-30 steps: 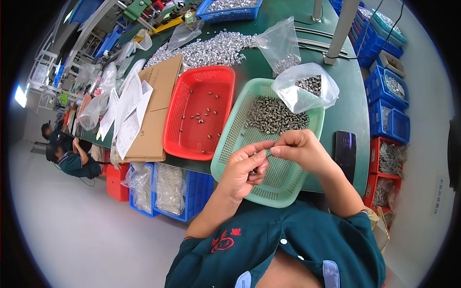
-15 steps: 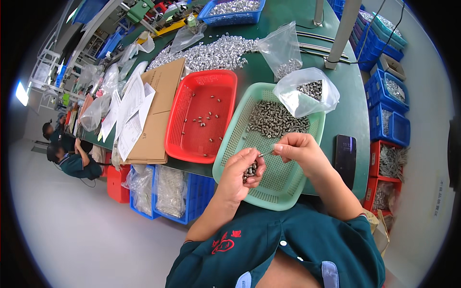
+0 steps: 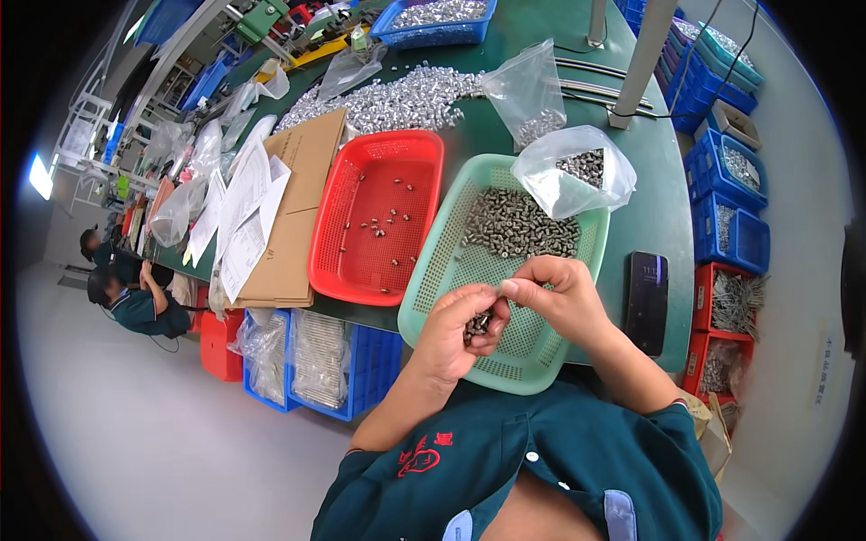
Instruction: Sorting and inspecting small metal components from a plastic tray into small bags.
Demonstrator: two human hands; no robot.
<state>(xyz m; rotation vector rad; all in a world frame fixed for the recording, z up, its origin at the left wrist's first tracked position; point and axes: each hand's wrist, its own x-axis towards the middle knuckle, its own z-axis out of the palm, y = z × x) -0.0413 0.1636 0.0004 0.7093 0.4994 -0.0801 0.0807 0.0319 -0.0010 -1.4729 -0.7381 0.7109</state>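
Over the near part of a pale green basket [image 3: 411, 311], my two hands meet at the fingertips. My left hand [image 3: 444, 338] is curled around several small dark metal cylinders [image 3: 476, 328], visible between its fingers. Thumb and forefinger of my right hand [image 3: 564, 298] are pinched against the left fingertips; what lies between them is too small and hidden to make out. A heap of the same small metal cylinders [image 3: 519, 221] fills the far part of the basket. On the basket's far right corner rests an open clear plastic bag [image 3: 550, 185] with more cylinders inside.
Left of the green basket stands a red basket [image 3: 365, 275] with scattered cylinders. Cardboard [image 3: 302, 203] and papers [image 3: 244, 225] lie farther left. A phone [image 3: 647, 302] sits at right. Shiny metal parts [image 3: 388, 106] are heaped behind, near a metal post [image 3: 645, 63]. Two people sit far left.
My right hand has moved slightly left and my left hand slightly right, so the fingertips now meet. The thin piece that showed between them is now hidden.
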